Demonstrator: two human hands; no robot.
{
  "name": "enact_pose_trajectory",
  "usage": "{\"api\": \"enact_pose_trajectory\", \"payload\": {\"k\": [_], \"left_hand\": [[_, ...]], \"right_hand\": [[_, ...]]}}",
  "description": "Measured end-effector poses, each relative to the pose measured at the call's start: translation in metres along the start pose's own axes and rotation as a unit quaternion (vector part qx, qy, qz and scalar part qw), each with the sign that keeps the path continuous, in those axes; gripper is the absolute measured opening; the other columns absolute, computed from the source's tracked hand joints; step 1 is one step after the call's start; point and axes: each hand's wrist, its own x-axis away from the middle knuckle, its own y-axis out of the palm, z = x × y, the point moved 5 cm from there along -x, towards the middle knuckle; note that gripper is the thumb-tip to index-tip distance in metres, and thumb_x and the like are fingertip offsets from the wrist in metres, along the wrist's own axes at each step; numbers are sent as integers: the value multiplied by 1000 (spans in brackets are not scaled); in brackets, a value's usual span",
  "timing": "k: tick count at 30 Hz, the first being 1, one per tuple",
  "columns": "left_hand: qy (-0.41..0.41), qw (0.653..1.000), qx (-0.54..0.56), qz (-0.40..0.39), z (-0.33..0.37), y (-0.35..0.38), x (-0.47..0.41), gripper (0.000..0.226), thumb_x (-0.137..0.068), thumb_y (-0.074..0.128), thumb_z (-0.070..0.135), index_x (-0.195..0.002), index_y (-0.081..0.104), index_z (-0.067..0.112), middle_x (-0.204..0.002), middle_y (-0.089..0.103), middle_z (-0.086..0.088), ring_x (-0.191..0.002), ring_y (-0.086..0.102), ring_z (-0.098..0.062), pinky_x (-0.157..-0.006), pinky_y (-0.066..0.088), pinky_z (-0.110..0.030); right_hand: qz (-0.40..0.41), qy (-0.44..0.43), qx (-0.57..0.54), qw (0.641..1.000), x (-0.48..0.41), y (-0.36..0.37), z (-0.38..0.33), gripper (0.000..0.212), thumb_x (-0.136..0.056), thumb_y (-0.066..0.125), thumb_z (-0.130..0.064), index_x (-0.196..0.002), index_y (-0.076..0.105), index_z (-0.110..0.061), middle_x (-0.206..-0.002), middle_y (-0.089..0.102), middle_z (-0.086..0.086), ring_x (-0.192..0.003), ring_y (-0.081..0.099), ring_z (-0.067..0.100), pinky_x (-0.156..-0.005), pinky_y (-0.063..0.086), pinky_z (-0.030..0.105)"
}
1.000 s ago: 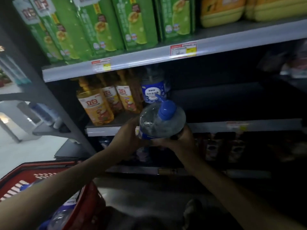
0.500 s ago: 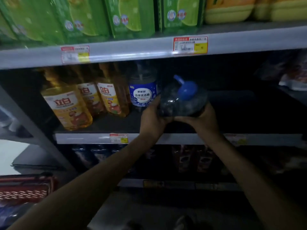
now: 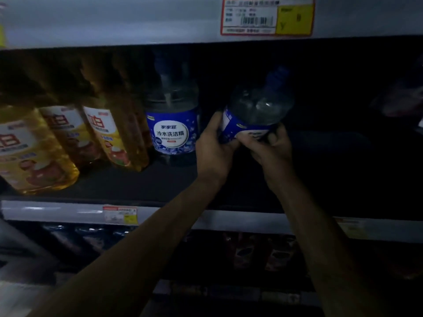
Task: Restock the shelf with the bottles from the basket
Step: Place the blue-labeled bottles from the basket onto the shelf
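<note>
A clear bottle with a blue label and blue pump cap [image 3: 258,106] is inside the dark middle shelf [image 3: 160,186], tilted to the right. My left hand [image 3: 214,147] grips its lower left side and my right hand [image 3: 270,145] grips its base from the right and front. Just to its left a matching blue-label bottle [image 3: 171,129] stands upright on the shelf. Whether the held bottle's base touches the shelf is hidden by my hands. The basket is out of view.
Several yellow dish-soap bottles [image 3: 107,133] stand in rows at the shelf's left. The shelf above carries a price tag [image 3: 267,16] on its rail. Right of the held bottle the shelf is dark. Dark packs [image 3: 263,252] fill the shelf below.
Both hands have carried the bottle from in front of the shelf edge up and into the shelf, beside the standing blue-label bottle. The view has closed in; the basket has left view.
</note>
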Motion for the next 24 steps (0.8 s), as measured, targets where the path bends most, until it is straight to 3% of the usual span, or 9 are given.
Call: {"api": "enact_pose_trajectory", "payload": {"k": [3,7,13,17,19,24], "left_hand": [[-18,999,6,43,-11,7,-4,40,-87,80,7,-123,62,9,-113,75,3,-105,70,-3,-89,58,-23],[-51,996,28,69,-23,14,-12,29,-87,79,8,-111,63,8,-105,75,1,-100,72,-8,-89,61,-36],[-95,989,57,96,-30,19,-17,35,-88,81,17,-111,56,11,-107,75,0,-97,73,-8,-87,63,-38],[-95,990,33,104,-38,20,-16,34,-90,80,20,-115,60,11,-110,74,-2,-102,72,-13,-91,61,-43],[-99,990,21,102,-42,20,-13,38,-90,77,16,-124,60,12,-117,72,-1,-109,69,-13,-98,58,-42],[-126,988,-4,84,-41,22,-11,61,-89,73,2,-145,52,14,-124,58,12,-118,55,-4,-109,47,-25]], "right_hand": [[-18,11,-7,1000,-13,4,4,72,-75,87,-3,-136,55,-24,-127,70,-1,-112,70,12,-86,59,28],[-16,22,1,1000,-24,9,8,65,-75,88,-7,-130,58,-22,-122,72,-2,-109,71,12,-88,59,28],[-1,82,21,996,-30,8,8,52,-78,86,-19,-118,56,-33,-119,69,-8,-99,68,1,-61,51,11],[28,118,18,992,-37,9,7,40,-86,70,-10,-122,56,-21,-110,67,-3,-96,64,12,-64,48,23],[33,126,39,991,-42,11,12,37,-86,61,-6,-118,56,-24,-106,64,-6,-94,60,12,-66,45,27],[43,128,94,986,-46,18,24,40,-77,56,-2,-107,61,-28,-113,68,3,-101,62,22,-85,53,40]]}}
